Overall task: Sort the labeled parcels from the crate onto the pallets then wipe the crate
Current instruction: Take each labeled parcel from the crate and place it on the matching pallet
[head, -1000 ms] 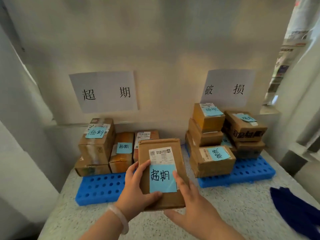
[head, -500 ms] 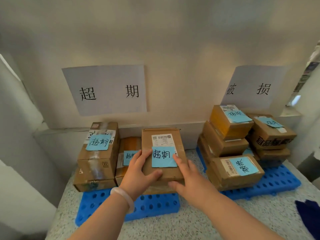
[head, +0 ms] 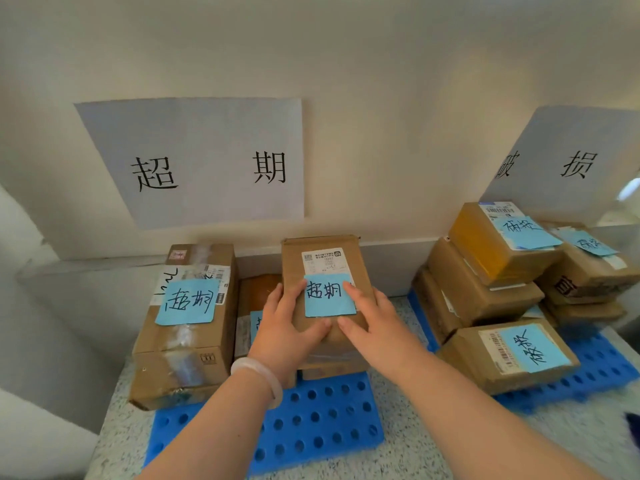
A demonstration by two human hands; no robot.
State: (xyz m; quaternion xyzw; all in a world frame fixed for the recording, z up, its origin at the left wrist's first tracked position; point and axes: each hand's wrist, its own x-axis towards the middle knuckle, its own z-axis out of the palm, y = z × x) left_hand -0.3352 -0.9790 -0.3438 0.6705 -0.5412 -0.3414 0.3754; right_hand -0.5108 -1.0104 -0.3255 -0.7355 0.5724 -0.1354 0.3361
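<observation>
- On the left blue pallet [head: 311, 427], a brown parcel [head: 325, 261] with a blue note [head: 329, 295] lies atop other boxes [head: 332, 370].
- Left hand [head: 287, 327] and right hand [head: 375, 327] grip its near end from either side.

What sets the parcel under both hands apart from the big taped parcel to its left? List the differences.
The held parcel is gripped by the left hand and right hand; the taped parcel is untouched. The held parcel looks slimmer, the taped parcel bulkier. Glossy tape runs down the taped parcel; the held parcel shows none. Both are brown cardboard, each with a blue note reading 超期.
</observation>
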